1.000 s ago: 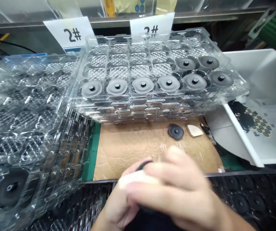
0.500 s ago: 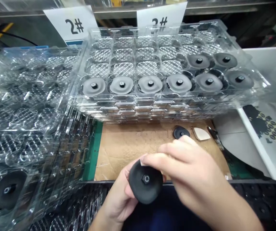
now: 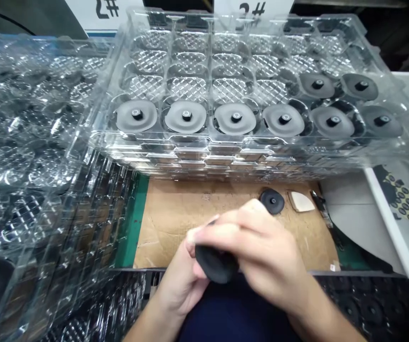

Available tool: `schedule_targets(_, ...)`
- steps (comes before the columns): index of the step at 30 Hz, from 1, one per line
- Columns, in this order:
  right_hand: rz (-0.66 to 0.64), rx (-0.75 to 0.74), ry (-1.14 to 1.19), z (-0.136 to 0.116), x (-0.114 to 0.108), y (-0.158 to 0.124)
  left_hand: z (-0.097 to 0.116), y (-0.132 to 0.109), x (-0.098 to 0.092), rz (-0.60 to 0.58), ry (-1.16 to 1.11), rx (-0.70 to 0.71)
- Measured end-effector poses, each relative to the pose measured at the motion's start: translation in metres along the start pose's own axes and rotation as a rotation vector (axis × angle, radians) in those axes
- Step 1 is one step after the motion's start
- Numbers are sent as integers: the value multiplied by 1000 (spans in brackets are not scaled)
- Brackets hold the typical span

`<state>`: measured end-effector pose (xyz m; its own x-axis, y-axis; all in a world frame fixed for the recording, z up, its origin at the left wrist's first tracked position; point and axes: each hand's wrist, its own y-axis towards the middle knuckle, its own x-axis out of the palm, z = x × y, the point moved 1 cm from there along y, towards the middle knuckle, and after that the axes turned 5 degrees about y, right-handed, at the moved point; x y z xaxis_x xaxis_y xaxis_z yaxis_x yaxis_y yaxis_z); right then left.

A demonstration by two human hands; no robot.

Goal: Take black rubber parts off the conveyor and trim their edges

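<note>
Grips a black disc [image 3: 215, 263] in both hands, low and close to the body, just over the near edge of a cardboard sheet [image 3: 190, 213]. Cups it from below and behind with the left hand [image 3: 181, 285], fingers curled against its rim. Covers the top with the right hand [image 3: 264, 251], fingers closed down on the upper edge and thumb hidden, so probably pinching it across both faces. Shows only the disc's lower curve, tilted nearly edge-on, likely because a hold this close puts both sets of fingertips on the rim. On the cardboard past the right hand, a loose disc [image 3: 271, 201] lying flat with its stud up, just beside a pale wedge-shaped scrap [image 3: 299, 202], both within easy reach. Beyond the cardboard, a stack of clear trays [image 3: 225, 142], the top one tipped toward the viewer, which opens its pockets to plain sight. Along its front row, six grey discs [image 3: 136, 116], one per pocket and stud up, seated so that none can slide. In the next row, two darker discs [image 3: 317, 85] at the right, with bare lattice-bottomed pockets elsewhere. To the left, more empty trays [image 3: 29, 142] heaped loosely and overlapping. To the right, a white bin [image 3: 385, 223] holding a sheet of small black rings [image 3: 402, 199].
</note>
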<state>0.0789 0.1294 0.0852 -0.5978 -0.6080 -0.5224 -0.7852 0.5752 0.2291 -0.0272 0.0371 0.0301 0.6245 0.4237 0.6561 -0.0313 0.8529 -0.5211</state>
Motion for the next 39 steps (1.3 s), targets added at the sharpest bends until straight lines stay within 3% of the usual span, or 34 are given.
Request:
schedule_targets(4, 126, 348, 50, 49, 15, -27, 5, -2, -13, -11, -125, 37)
schedule_targets(7, 69, 418, 46, 80, 41, -54, 7, -7, -23, 0, -186, 35)
schedule_targets(9, 40, 420, 36, 87, 51, -63, 7, -11, -28, 11, -206, 38)
schedule_targets(12, 88, 447, 13, 67, 47, -54, 8, -15, -28, -17, -222, 60)
schedule_targets(14, 209, 430, -27, 37, 36, -38, 8, -17, -25, -32, -226, 75)
schedule_targets(16, 326, 294, -89, 0, 29, -20, 9, -20, -22, 7, -222, 95)
schedule_targets(18, 250, 66, -96, -31, 30, -6, 10, -25, -22, 52, -213, 84)
schedule_targets(20, 74, -67, -30, -48, 36, 0, 11, -29, -25, 62, -197, 67)
schedule_targets(22, -94, -33, 39, -53, 41, 2, 12, -33, -28, 57, -191, 73)
schedule_targets(24, -161, 44, 33, -52, 44, 3, 12, -36, -29, 54, -192, 103)
schedule_targets(28, 58, -49, -68, -55, 47, 3, 13, -41, -20, 10, -158, 58)
schedule_targets(31, -48, -113, -3, -60, 42, -9, 18, -47, -18, -32, -166, 85)
schedule_targets(33, -127, -46, -8, -61, 33, -20, 19, -50, -20, -63, -182, 122)
schedule_targets(36, -37, 68, -152, -62, 18, -31, 16, -51, -20, -95, -181, 128)
schedule_targets(39, 10, -94, -248, -66, 13, -27, 10, -52, -15, -152, -163, 68)
